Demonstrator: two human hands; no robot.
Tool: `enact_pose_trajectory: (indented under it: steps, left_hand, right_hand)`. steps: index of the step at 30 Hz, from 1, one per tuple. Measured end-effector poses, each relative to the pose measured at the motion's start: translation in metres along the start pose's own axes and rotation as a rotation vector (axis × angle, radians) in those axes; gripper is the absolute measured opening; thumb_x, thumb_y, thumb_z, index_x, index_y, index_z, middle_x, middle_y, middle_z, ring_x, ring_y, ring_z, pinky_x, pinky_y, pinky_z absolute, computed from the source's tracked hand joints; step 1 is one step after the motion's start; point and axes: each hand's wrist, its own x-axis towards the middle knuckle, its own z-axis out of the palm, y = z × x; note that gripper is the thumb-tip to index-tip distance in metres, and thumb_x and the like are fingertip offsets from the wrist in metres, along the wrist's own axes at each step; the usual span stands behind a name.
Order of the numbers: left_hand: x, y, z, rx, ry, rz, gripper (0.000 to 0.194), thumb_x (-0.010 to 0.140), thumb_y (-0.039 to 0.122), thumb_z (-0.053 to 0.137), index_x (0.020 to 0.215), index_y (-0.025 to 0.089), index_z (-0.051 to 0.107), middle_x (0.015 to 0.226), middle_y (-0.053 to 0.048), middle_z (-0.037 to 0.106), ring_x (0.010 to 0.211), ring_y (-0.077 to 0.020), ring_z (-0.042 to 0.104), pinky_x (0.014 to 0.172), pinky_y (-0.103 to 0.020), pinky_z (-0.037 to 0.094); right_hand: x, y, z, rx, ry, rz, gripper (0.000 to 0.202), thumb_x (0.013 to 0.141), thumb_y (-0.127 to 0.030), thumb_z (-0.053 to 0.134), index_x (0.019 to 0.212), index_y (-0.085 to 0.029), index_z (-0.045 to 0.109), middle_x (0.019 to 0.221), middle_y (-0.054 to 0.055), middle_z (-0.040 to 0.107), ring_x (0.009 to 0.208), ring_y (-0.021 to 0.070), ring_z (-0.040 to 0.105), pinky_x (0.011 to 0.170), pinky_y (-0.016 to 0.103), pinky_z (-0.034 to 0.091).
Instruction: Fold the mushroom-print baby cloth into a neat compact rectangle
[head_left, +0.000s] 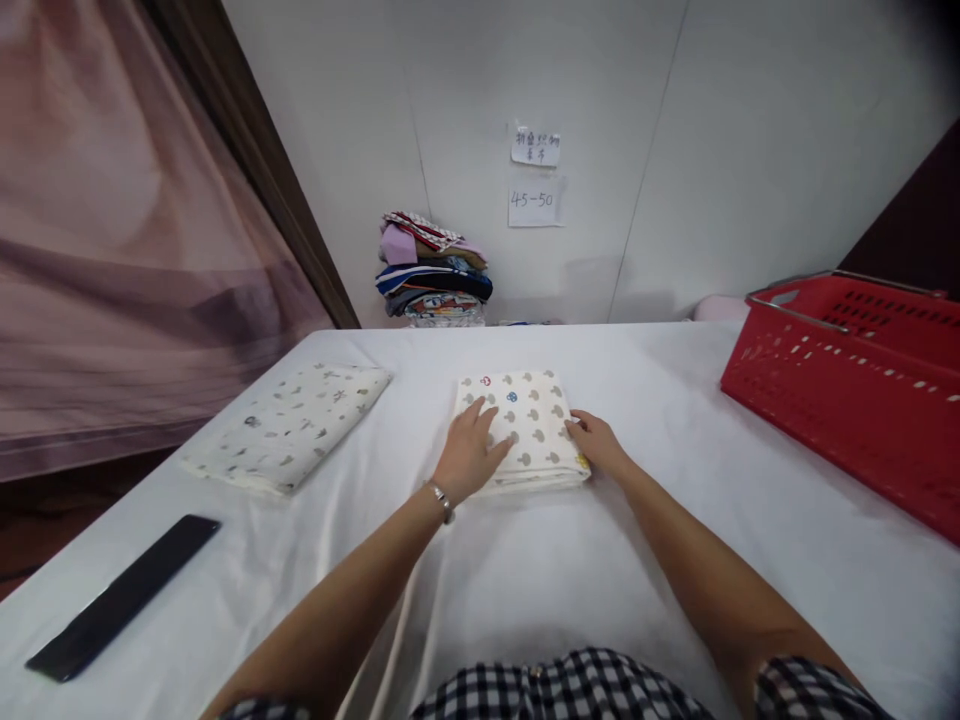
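Centrally placed grey-print cloth (534, 415): it lay folded into a compact pad at the middle of the frame, on the white-covered table (645, 375).
Left hand (466, 455): it rested spread over the left part of the pad, fingers extended, its grip unclenched. Flat, even pressure seemed the best way to settle the layers without dragging the top one askew.
Right hand (598, 445): its fingers met the pad's right edge; whether the grip pinched the layers or merely touched them, I could not tell. A light hold on all the layers together would have suited that side.
Near edge: lower layers showed beneath the top one, so lining them up there probably deserved the most care.
Patterned cloth (300, 425): it lay at the left of the frame, well apart.
Red basket (847, 400): it stood at the right of the frame, well away from both hands.
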Motion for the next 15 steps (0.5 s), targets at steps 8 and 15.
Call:
enact_pose_trajectory:
  steps: [8, 15]
  left_hand:
    - [0.033, -0.024, 0.054, 0.094, -0.164, -0.029, 0.054, 0.08, 0.051, 0.052, 0.127, 0.024, 0.05, 0.146, -0.01, 0.033, 0.137, -0.0293, 0.02, 0.111, -0.049, 0.001]
    - [0.029, -0.026, 0.053, 0.223, -0.174, 0.0, 0.057, 0.083, 0.053, 0.045, 0.132, 0.025, 0.045, 0.147, -0.009, 0.032, 0.138, -0.0261, 0.02, 0.111, -0.046, 0.002]
  right_hand:
    - [-0.015, 0.002, -0.007, 0.274, -0.268, 0.118, 0.063, 0.082, -0.049, 0.053, 0.136, -0.02, 0.038, 0.078, 0.002, 0.066, 0.061, 0.0152, 0.061, 0.056, 0.027, 0.048]
    - [-0.016, -0.013, -0.031, 0.378, -0.608, 0.176, 0.071, 0.078, -0.05, 0.06, 0.137, -0.025, 0.029, 0.068, 0.002, 0.066, 0.048, 0.0157, 0.059, 0.04, 0.025, 0.044]
